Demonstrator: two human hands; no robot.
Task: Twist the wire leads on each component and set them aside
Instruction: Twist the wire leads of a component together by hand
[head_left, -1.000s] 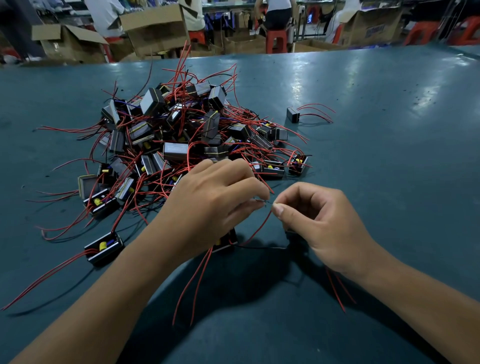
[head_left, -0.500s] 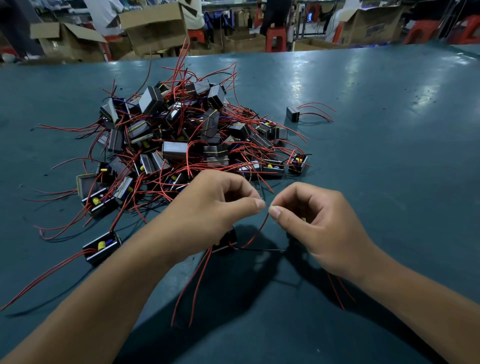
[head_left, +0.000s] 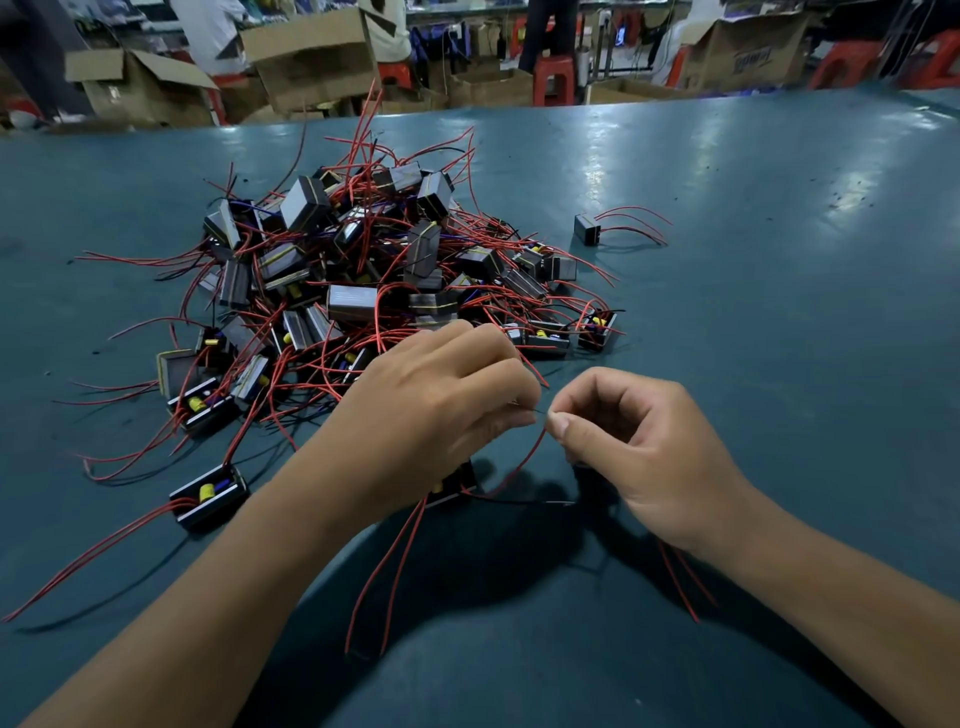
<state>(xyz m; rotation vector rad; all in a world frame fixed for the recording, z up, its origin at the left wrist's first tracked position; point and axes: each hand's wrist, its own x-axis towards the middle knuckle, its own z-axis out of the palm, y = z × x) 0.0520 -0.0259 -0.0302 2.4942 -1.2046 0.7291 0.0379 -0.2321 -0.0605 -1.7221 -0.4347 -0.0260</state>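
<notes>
1. Wire lead (head_left: 524, 460), red, arcs up from a small black component (head_left: 457, 486) lying on the teal counter (head_left: 779, 312), mostly hidden under the left hand (head_left: 436, 410).
2. Left hand's fingers are curled, thumb and forefinger pinching the bare tip of the lead at its near-right edge.
3. Right hand (head_left: 639, 447) sits just beside it, fingers curled, thumb and forefinger pinching the same lead tip; the two pinches nearly touch.
4. More red leads trail from under the left hand toward the near edge, and two show below the right wrist.
5. Behind the hands lies a tangled heap of components (head_left: 363, 270) with red leads.
6. One lone component (head_left: 588, 229) with red leads rests apart, right of the heap.
7. Another component (head_left: 208, 496) lies near the left forearm.
8. Cardboard boxes (head_left: 311, 57) stand beyond the counter.
</notes>
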